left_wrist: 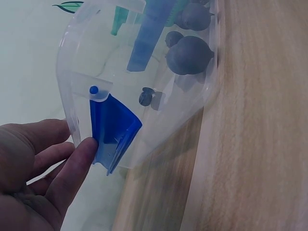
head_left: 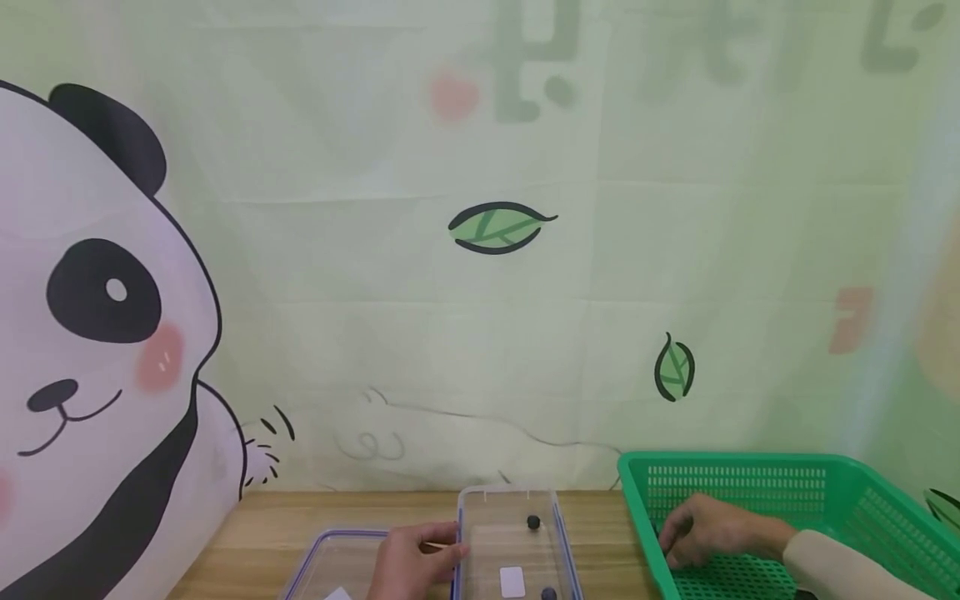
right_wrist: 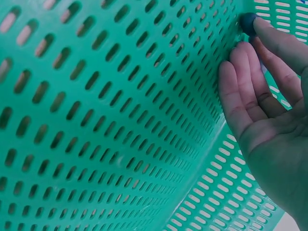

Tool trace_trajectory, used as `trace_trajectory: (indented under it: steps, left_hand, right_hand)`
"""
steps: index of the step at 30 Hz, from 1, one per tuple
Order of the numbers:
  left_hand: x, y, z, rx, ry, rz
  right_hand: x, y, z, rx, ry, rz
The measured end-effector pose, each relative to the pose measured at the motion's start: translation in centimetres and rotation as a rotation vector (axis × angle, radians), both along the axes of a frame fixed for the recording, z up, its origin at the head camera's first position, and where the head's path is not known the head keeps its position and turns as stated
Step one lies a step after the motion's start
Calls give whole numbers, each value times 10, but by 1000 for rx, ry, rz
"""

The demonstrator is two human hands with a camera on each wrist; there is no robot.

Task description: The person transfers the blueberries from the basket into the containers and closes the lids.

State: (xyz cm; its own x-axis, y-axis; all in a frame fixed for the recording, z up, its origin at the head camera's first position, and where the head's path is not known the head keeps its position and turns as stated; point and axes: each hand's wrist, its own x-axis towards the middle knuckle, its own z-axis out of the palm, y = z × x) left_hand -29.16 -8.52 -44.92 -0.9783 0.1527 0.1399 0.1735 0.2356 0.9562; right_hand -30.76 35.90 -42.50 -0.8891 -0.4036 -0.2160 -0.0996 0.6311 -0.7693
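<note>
A clear plastic box [head_left: 487,533] with blue side latches stands on the table, with dark round balls [left_wrist: 190,55] and a smaller dark piece [left_wrist: 147,96] inside. My left hand [head_left: 416,562] holds the box's left edge, its fingertips by a hanging blue latch [left_wrist: 113,130]. To the right, my right hand [head_left: 712,529] reaches down inside the green basket [head_left: 750,457], near its left wall. Between thumb and forefinger it pinches a small dark blue ball [right_wrist: 248,24], resembling a blueberry. The other fingers lie curved against the mesh.
A clear lid with a blue-purple rim [head_left: 330,537] lies on the wooden table [head_left: 232,542], left of the box. A white label [head_left: 512,582] shows at the box. Behind everything hangs a pale green cloth [head_left: 337,250] printed with a panda and leaves.
</note>
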Motion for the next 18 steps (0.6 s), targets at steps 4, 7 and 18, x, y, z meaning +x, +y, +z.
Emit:
trace_trajectory:
  steps: [4,7,18]
  left_hand:
    - [0,0,0,0,2,4]
    - [0,0,-1,0,7,7]
    - [2,1,0,12,15,4]
  right_hand:
    - [1,-1,1,0,-1,0]
    - [0,-1,1,-1,-1,5]
    - [-4,16,25,-155,77,-1]
